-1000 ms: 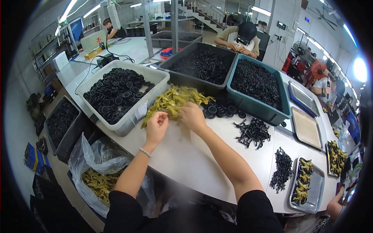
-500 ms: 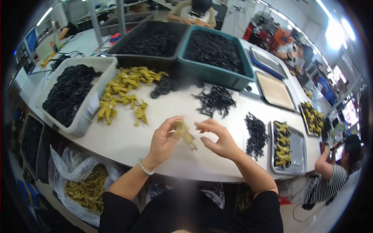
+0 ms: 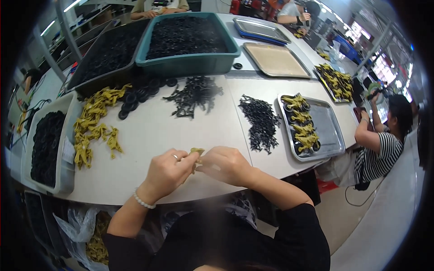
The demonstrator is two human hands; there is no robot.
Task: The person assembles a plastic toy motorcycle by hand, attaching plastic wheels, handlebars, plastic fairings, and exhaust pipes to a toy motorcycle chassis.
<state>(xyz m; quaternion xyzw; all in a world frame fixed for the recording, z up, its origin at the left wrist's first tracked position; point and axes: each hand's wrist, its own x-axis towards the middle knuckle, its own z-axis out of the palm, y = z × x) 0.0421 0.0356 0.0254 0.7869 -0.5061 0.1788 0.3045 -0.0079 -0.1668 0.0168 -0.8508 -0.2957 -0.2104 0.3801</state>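
right hand comes in to meet the left hand

the gap that showed half a second ago is gone: the right hand, spread and apart from the yellow piece then, is now close up to it. from where i stand, the left hand pinches the piece between thumb and forefinger, over the near part of the table. the right hand's fingers are bent and drawn in beside it; i can't tell whether they grip it or only touch.

the piece looks light and, i'd guess, a little bendy, like moulded plastic, not fragile. its thin limbs might twist or snag, so i'd take it by the thicker middle and leave the ends free. i'd expect little slipping.

a yellow heap lies beside the white tub at the left, with black wheels next to it. off to the right, a row of yellow shapes fills one side of the tray.
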